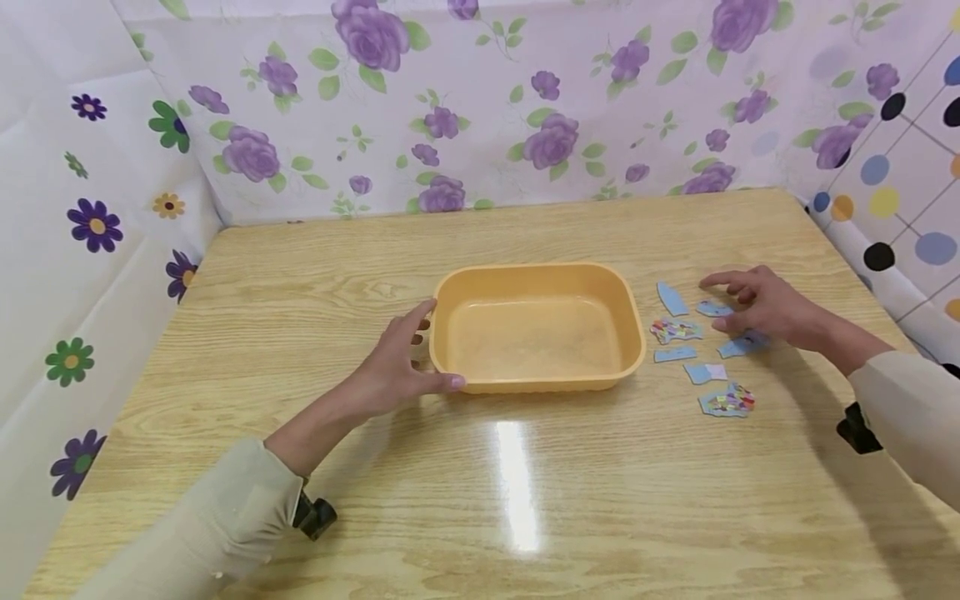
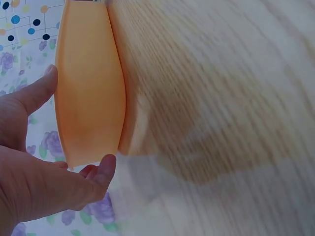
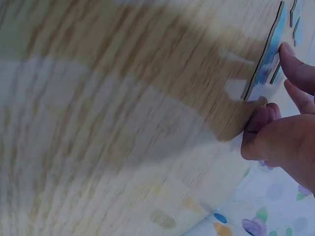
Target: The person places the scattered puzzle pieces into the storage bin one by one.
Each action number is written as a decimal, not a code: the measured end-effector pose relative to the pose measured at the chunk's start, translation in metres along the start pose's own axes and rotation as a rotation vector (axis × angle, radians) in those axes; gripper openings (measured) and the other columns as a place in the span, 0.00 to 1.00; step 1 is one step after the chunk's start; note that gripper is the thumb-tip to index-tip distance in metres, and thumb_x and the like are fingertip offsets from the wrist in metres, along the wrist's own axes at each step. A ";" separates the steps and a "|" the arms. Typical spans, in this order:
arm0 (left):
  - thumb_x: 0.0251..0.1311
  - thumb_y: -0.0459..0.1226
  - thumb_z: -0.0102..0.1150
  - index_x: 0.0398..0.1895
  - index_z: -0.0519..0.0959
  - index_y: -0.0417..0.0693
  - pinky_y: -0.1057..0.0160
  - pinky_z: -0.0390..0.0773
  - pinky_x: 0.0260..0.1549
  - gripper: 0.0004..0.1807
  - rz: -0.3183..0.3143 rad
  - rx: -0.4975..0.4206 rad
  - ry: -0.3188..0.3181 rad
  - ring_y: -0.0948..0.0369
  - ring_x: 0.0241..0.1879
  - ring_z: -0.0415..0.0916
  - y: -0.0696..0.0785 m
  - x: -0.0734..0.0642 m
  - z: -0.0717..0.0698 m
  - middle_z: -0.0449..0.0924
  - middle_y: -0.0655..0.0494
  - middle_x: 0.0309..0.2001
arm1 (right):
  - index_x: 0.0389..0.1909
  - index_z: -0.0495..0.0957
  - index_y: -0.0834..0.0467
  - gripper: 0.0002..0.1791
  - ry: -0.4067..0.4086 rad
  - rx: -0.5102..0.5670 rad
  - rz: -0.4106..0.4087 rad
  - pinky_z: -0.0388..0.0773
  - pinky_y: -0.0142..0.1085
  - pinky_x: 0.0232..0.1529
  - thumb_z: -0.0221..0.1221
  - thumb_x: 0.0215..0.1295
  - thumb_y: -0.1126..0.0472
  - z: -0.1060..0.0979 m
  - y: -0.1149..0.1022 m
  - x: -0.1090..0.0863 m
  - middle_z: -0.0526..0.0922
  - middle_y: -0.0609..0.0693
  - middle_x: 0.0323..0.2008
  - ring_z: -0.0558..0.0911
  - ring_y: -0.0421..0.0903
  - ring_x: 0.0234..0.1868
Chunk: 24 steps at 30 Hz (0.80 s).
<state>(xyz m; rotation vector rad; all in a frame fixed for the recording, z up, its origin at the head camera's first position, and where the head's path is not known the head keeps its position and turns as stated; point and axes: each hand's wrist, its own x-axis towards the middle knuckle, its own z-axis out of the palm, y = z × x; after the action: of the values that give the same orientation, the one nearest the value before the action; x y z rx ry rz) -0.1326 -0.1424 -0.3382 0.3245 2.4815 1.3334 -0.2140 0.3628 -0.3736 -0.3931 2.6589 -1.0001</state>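
the left hand (image 1: 390, 368) holds a yellow-orange, rounded-rectangular plastic tub (image 1: 536, 333) at its end, thumb on the near corner of the rim and fingers spread round the outer wall. the tub sits on the pale wood-grained table (image 1: 315, 292), to the right of those fingers.

the right hand (image 1: 780, 310) reaches among seven thin, flat, irregular pieces. its index finger points outward, well apart from the thumb, and the other fingers are curled in. between index and thumb lies a small light-blue curved piece (image 1: 711, 308); i cannot tell whether either one touches it, and nothing is plainly gripped. just nearer the body than the thumb, partly under the hand, is a light-blue patterned piece (image 1: 738, 345).

left of the index fingertip lies a plain light-blue tapered piece (image 1: 672, 300). left of the thumb are a multicoloured speckled piece (image 1: 675, 331) and a slim light-blue strip (image 1: 675, 355). nearer the body lie a blue-and-pale-pink piece (image 1: 705, 373) and a blue piece with a multicoloured cluster (image 1: 727, 402).

it looks like an early stage: the pieces are laid out flat, none joined and none in the tub, so handling all seven seems left.
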 end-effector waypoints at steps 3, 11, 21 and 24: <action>0.46 0.40 0.77 0.77 0.42 0.51 0.45 0.70 0.58 0.62 -0.005 -0.102 -0.022 0.45 0.63 0.60 -0.002 0.001 0.001 0.56 0.41 0.65 | 0.65 0.67 0.66 0.33 0.001 0.013 0.012 0.66 0.30 0.42 0.66 0.60 0.65 -0.001 0.003 -0.001 0.56 0.68 0.64 0.63 0.62 0.58; 0.46 0.34 0.75 0.77 0.40 0.59 0.56 0.76 0.55 0.62 -0.084 -0.285 -0.048 0.46 0.61 0.66 -0.005 0.002 0.003 0.59 0.41 0.64 | 0.64 0.69 0.65 0.31 0.016 0.026 0.022 0.64 0.26 0.41 0.66 0.60 0.65 0.000 0.008 0.000 0.59 0.63 0.61 0.62 0.56 0.57; 0.46 0.30 0.74 0.77 0.40 0.60 0.58 0.78 0.51 0.62 -0.113 -0.365 -0.046 0.44 0.59 0.70 -0.002 -0.001 0.004 0.58 0.39 0.65 | 0.62 0.71 0.65 0.27 0.023 0.045 0.049 0.65 0.29 0.40 0.64 0.62 0.65 0.001 0.009 0.000 0.58 0.58 0.61 0.62 0.52 0.54; 0.47 0.30 0.74 0.77 0.40 0.59 0.57 0.78 0.52 0.62 -0.107 -0.374 -0.052 0.44 0.60 0.70 -0.001 -0.001 0.003 0.59 0.39 0.65 | 0.61 0.73 0.66 0.25 0.030 0.054 0.040 0.66 0.28 0.41 0.64 0.62 0.66 0.002 0.010 -0.001 0.59 0.57 0.63 0.63 0.52 0.55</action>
<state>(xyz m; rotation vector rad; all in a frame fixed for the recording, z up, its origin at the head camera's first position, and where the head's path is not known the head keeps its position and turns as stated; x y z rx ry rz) -0.1309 -0.1408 -0.3410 0.1354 2.1157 1.6768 -0.2144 0.3690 -0.3813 -0.3145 2.6482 -1.0715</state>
